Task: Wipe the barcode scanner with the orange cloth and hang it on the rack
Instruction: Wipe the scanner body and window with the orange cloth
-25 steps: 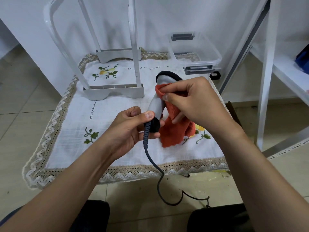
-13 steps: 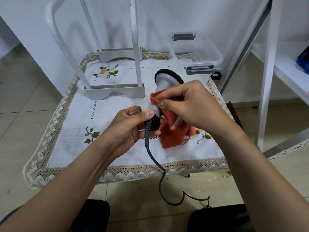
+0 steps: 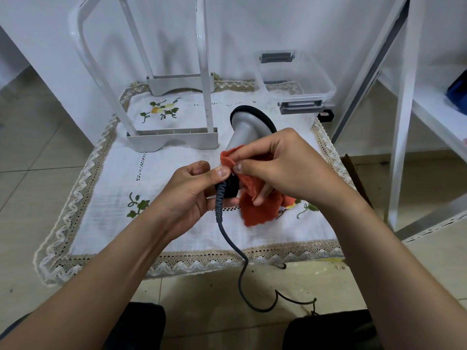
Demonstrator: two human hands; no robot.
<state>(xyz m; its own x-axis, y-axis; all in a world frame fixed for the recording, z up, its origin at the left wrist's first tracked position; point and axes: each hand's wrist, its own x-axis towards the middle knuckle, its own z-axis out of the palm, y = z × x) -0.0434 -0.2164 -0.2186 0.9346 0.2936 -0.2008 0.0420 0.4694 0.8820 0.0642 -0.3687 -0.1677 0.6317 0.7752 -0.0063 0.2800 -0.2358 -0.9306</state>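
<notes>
The barcode scanner (image 3: 243,130) is held up over the middle of the table (image 3: 106,203), which is covered by a white embroidered cloth with a lace edge. The scanner's grey neck rises away from the person, and its black-rimmed head points toward the far side. The left hand (image 3: 188,195) has its grip closed around the black lower end of the handle, thumb on top, just where the ribbed cable (image 3: 228,238) leaves it. The cable hangs down over the near edge of the table and curls on the tiled floor.

The right hand (image 3: 280,168) has its grip closed on the orange cloth (image 3: 255,205), pinching a fold between thumb and forefinger against the scanner's handle, just beside the left thumb. The rest of the cloth hangs loose beneath the palm, above the table.

At the far right corner of the table stands a clear plastic box (image 3: 294,77) with grey latches; nothing can be made out inside it, and its lid is off. The white rack (image 3: 174,137) stands on the far left of the table, its uprights rising out of view. A white shelf unit (image 3: 404,122) stands to the right.
</notes>
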